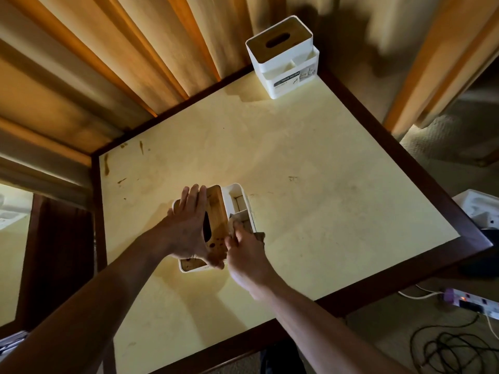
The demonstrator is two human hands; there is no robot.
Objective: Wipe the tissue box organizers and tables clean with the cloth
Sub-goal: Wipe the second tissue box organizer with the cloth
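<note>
L hand (189, 228) lies flat, fingers straight, on wooden lid of near tissue organizer (237, 195), steadying it. R hand (249, 255) pinches the cloth (234, 221), pressed into organizer's side compartment. Organizer sits mid-table (324, 171), toward near-left edge. 2nd organizer (283, 58) stands at far corner. Brown stains (106, 164) by left edge.
</note>
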